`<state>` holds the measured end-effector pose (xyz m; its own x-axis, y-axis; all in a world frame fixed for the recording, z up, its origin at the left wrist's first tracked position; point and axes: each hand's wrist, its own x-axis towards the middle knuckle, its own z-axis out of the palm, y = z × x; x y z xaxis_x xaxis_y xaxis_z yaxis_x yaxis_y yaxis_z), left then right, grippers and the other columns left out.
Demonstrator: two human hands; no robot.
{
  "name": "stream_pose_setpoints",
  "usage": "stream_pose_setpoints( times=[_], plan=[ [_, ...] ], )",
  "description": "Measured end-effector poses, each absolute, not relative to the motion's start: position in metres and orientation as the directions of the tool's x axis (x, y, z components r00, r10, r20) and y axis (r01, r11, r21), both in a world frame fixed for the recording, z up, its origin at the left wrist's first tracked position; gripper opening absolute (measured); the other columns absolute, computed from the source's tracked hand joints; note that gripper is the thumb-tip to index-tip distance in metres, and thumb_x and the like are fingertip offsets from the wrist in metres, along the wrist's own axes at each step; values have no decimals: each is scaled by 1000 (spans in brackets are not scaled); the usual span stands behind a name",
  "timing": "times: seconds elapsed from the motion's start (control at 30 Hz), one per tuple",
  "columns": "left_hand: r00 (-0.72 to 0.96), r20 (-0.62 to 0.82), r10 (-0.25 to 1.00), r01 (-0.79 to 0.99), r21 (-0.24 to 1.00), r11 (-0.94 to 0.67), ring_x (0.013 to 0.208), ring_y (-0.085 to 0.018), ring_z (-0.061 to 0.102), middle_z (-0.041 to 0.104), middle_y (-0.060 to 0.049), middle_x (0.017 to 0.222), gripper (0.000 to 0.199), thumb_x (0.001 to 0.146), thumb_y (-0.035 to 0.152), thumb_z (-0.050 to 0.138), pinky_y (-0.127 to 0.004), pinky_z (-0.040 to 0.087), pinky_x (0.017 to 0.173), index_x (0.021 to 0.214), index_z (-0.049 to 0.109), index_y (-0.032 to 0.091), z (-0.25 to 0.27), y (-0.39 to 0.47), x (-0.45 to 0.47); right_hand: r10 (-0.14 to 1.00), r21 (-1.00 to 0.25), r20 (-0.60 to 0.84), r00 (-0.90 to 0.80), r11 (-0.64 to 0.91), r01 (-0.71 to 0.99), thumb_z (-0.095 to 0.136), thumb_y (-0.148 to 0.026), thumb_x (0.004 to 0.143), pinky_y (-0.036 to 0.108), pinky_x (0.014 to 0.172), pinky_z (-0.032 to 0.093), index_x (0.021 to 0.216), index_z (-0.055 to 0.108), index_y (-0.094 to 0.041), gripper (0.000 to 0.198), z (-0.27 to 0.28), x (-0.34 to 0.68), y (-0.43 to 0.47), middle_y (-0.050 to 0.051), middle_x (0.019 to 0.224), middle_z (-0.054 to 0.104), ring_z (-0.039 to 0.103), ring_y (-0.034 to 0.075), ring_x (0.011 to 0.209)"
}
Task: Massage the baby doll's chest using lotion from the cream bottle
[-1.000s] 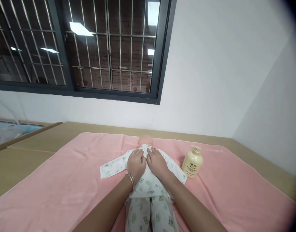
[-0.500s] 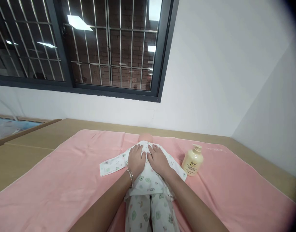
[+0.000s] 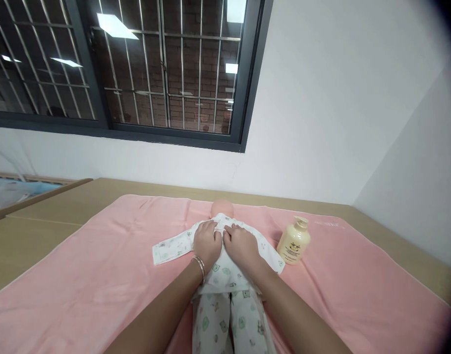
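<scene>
Two bare hands lie palm-down on the chest of a doll dressed in a white printed shirt (image 3: 225, 275). The left hand (image 3: 208, 241) and the right hand (image 3: 242, 246) sit side by side with their thumbs close, a narrow strip of shirt showing between them. On each, the fingers are together and slightly bent, pressed to the fabric; whether they pinch any of it I cannot tell. A silver bangle (image 3: 199, 268) circles the wrist behind the left hand.

The doll (image 3: 221, 208) lies under both hands, its smooth round head just beyond the fingertips. One sleeve (image 3: 172, 249) stretches out to the left of the left hand, and the other sleeve (image 3: 270, 251) slants outward and nearer on the right hand's far side. Nearer than the hands, between the forearms, come the matching trousers (image 3: 212, 322), topped by the shirt's hem.

To the right of the right hand, just beside that sleeve's cuff, stands a pale yellow pump bottle (image 3: 294, 242). A pink cloth (image 3: 81, 295) spreads beneath doll and bottle, over a tan bench (image 3: 56, 211). Well beyond the hands are a white wall (image 3: 314, 108) and a barred window (image 3: 174, 137).
</scene>
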<state>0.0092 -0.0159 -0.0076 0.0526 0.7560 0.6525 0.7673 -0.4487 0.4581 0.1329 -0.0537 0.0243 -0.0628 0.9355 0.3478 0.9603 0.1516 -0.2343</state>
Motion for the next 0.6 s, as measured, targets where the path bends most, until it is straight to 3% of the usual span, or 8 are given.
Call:
stream_pose_setpoints(
  times=[0.17,0.3,0.43,0.6],
  plan=[
    [100,585,805,795,439,-418,125,-27,49,59,-11,130,39,89,26,41,-47,35,108,122,58,15,-9,-7,11,924,-256,374,-82,188,948,33,-37,97,41,108,27,137,49,-19,46,17,147,-36,13,140,49,39,27,133],
    [183,611,770,777,390,-494,123,-26,50,60,-10,129,37,89,22,40,-48,35,108,121,58,17,-9,-5,11,919,-238,375,-123,224,945,32,-32,97,43,110,24,139,46,-19,46,14,148,-33,13,142,47,38,26,133],
    [179,679,712,756,369,-541,110,-24,56,66,-8,114,32,85,15,42,-43,43,100,108,64,19,-8,-10,9,913,-212,384,-139,234,949,33,-26,96,38,107,29,135,51,-20,44,18,138,-41,12,139,50,42,25,131],
    [111,692,713,793,370,-483,93,-25,58,67,-7,90,24,82,13,44,-41,47,87,89,67,19,-6,-18,8,918,-185,389,-77,160,969,34,-25,94,34,91,42,118,63,-21,37,24,128,-55,12,113,65,57,25,110]
  ],
)
